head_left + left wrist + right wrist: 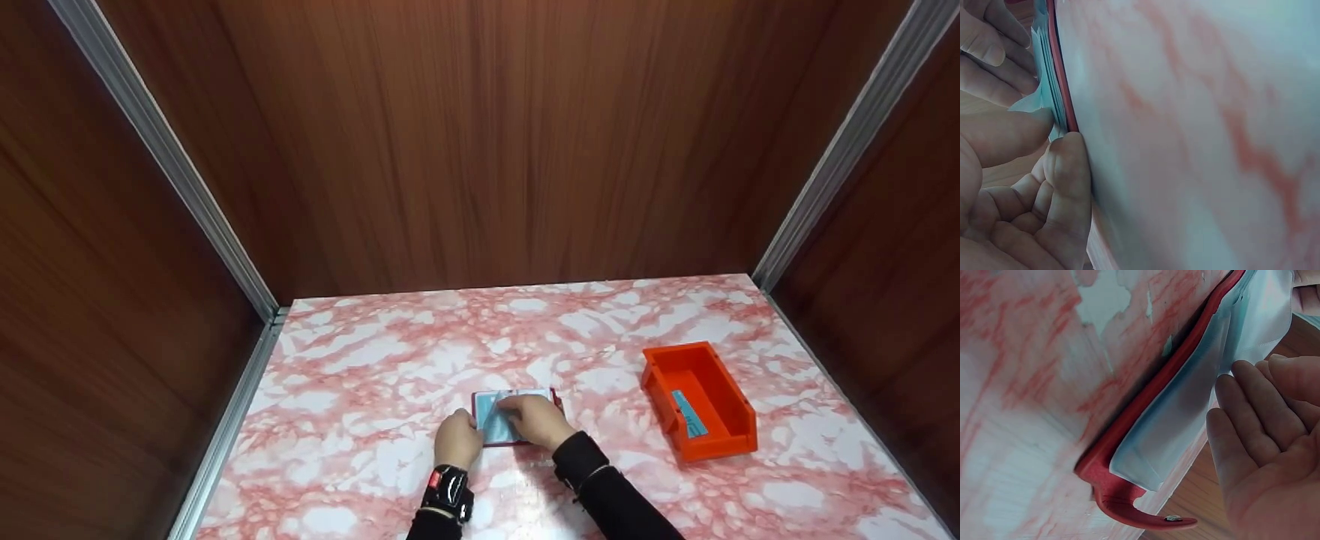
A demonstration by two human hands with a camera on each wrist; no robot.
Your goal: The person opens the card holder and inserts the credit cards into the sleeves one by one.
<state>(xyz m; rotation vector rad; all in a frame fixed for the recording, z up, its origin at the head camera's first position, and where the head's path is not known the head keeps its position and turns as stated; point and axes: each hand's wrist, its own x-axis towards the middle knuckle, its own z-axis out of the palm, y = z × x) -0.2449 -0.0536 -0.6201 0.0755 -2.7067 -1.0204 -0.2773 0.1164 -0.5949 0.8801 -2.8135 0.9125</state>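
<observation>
A red card holder (1129, 422) with clear plastic sleeves (1174, 419) lies open on the table in front of me. My left hand (459, 439) pinches its left edge between thumb and forefinger, seen closely in the left wrist view. The stacked sleeves (1044, 62) look bluish there. My right hand (534, 420) is over the sleeves, its slightly bent fingers (1255, 419) against a raised sleeve in the right wrist view. A red strap (1140, 517) with a small metal snap sticks out from the holder's right side.
To the right stands an orange bin (739, 420) with a teal card (688, 414) leaning inside it. The table (360, 375) has a pink and white marbled top. Brown wood-grain panels (480, 150) and metal posts enclose it at the back and sides.
</observation>
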